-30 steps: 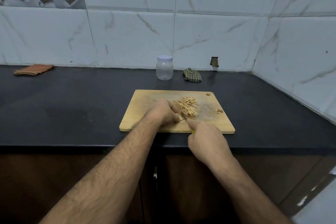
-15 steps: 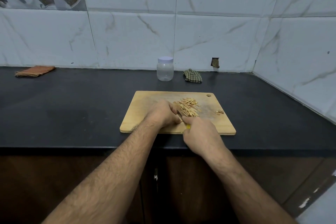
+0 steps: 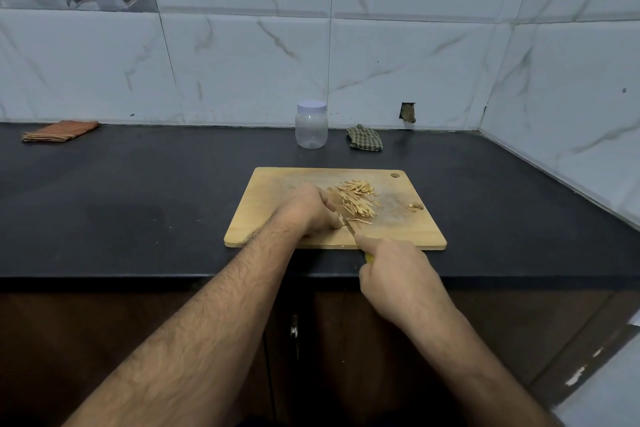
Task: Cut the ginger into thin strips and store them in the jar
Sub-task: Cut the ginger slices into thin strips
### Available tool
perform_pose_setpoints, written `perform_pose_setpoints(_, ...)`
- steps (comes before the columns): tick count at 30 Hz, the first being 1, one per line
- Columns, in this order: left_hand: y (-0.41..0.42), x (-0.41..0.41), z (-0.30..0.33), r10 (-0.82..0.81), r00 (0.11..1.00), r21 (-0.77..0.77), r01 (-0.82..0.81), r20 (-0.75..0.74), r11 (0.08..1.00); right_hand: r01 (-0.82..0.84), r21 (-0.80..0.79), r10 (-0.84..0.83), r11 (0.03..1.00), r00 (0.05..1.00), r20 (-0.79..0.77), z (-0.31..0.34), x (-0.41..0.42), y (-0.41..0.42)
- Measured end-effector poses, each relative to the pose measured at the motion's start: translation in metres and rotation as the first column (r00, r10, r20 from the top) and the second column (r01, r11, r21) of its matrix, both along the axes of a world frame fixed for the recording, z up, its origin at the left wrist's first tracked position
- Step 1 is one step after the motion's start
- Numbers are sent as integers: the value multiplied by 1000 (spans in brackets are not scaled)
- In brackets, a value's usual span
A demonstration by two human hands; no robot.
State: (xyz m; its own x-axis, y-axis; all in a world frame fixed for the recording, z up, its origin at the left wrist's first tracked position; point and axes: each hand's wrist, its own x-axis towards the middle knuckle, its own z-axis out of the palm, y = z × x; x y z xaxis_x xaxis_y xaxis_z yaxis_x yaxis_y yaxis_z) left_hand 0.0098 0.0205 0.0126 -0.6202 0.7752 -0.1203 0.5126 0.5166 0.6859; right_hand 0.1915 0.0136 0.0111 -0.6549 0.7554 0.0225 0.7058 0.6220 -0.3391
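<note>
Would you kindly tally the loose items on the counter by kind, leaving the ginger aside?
Cloths: 2, striped orange cloth and checked green cloth
Jars: 1, lidded clear jar
Cutting boards: 1, wooden cutting board
Knives: 1, yellow-handled knife
Total: 5

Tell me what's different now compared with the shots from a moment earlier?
The right hand, gripping the yellow-handled knife, slid toward the board a half second ago and has now drawn back toward the counter edge: a slicing stroke. The left hand still pins the ginger beside the strip pile. The cutting board, lidded jar and both cloths stayed put.
</note>
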Motion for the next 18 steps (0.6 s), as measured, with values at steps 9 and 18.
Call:
perform_pose_setpoints(9, -1, 0, -4, 24, 999, 39, -22, -36, 999, 69, 21, -67, 997, 994, -81, 1, -18, 13)
perform_pose_setpoints(18, -1, -1, -8, 56, 996, 61, -53, -63, 997, 25, -29, -29, 999, 987, -156, 0, -29, 18)
